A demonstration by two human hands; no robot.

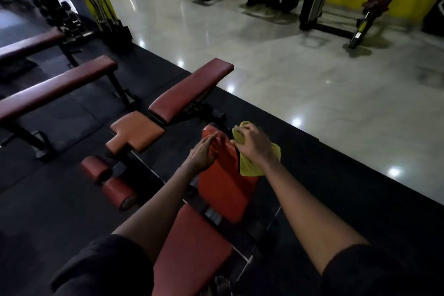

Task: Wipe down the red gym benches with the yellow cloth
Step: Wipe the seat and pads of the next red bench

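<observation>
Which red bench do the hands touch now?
The nearest bench, right below the camera: the left hand lies flat on it, the right hand grips the cloth at its edge. The others are untouched.

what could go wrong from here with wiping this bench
1. The right hand grips the yellow cloth bunched at the right edge of the back pad, part hanging off, so it may slide off or cover only a narrow strip.
2. The left hand lies flat on the pad's left side; the patch under it could get skipped.

Cloth under rt hand at rt edge of near bench, lt hand on lt edge.
</observation>
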